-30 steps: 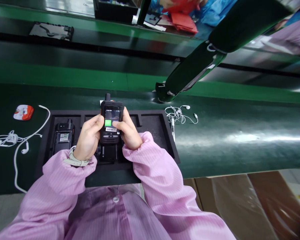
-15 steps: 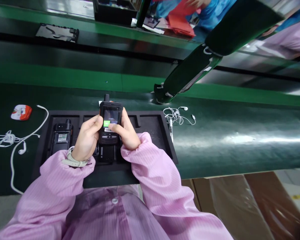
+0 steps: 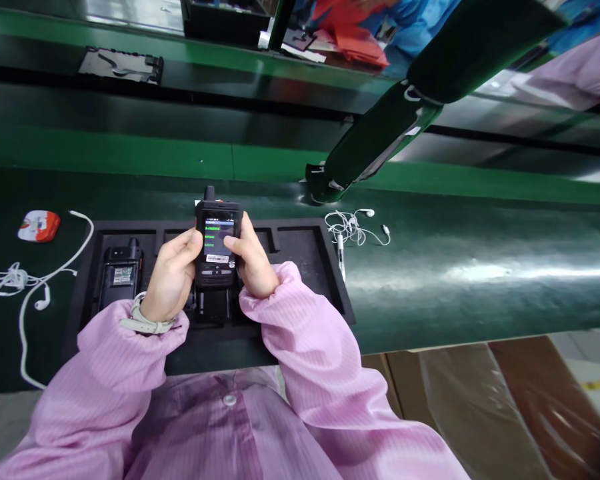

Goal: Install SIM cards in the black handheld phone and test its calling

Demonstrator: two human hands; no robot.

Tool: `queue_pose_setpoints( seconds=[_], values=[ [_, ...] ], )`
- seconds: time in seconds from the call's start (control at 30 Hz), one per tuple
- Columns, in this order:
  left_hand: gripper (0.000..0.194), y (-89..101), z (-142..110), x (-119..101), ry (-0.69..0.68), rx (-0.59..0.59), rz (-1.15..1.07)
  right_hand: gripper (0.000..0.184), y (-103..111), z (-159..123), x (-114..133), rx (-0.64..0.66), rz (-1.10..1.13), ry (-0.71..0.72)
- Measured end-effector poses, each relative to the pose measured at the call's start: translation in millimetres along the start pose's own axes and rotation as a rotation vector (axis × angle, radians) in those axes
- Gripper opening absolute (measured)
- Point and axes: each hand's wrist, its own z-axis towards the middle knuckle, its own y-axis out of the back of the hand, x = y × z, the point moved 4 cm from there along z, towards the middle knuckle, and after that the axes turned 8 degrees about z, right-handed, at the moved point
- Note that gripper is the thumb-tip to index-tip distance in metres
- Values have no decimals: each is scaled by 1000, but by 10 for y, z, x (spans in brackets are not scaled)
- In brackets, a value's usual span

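Note:
A black handheld radio with a screen and a stubby antenna is held upright above a black foam tray. My left hand grips its left side, thumb along the edge. My right hand wraps its right side, with the thumb over the lit screen. Green lines of text show on that screen, and a white barcode label sits below them. In the tray's left compartment lies a second radio with its back open. Another dark part, partly hidden, lies in the tray under the held radio.
White earphones and a pen lie right of the tray. On the left are a white cable, more earphones and an orange-white object. A dark green post slants up behind. Co-workers' sleeves show beyond.
The radio's screen has gone from a view with a green block to lines of green text. My right thumb has shifted up and right from the lower screen.

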Motion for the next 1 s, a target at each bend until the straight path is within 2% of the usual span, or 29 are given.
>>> queue_pose_setpoints(
  seconds=[0.23, 0.43, 0.8, 1.0],
  values=[
    [34, 1, -2, -3, -3, 16, 6, 53, -10, 25, 20, -51, -5, -41],
    [35, -1, -2, 10, 6, 10, -4, 48, -30, 48, 16, -109, 15, -58],
    [34, -14, 9, -3, -9, 13, -8, 51, -32, 39, 33, -84, 61, -35],
    [34, -10, 18, 6, -17, 15, -27, 50, -19, 19, 59, -75, -26, -49]
  ],
)
